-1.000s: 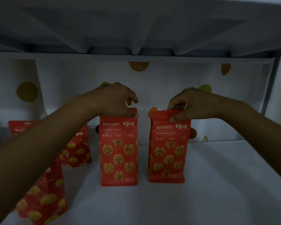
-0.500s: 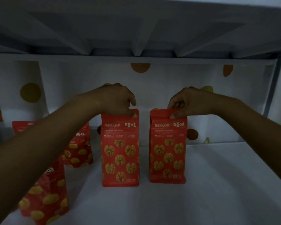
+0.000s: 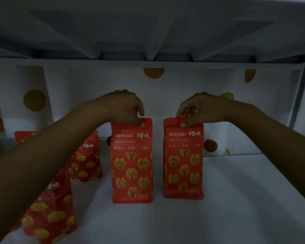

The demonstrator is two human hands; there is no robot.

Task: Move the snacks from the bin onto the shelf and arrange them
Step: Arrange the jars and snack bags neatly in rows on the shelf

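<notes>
Two red walnut snack bags stand upright side by side on the white shelf. My left hand pinches the top edge of the left walnut bag. The top edge of the right walnut bag is pinched by my right hand. A narrow gap separates the two bags. Their bases rest on the shelf surface.
More red snack bags stand at the left: one close to me, one further back, and another partly hidden behind my left forearm. A dotted white backdrop closes the rear. The shelf above hangs low overhead.
Both bags stay standing in nearly the same spots; the right bag has been turned a little so its face is more square. My hands keep their pinch on the tops.
</notes>
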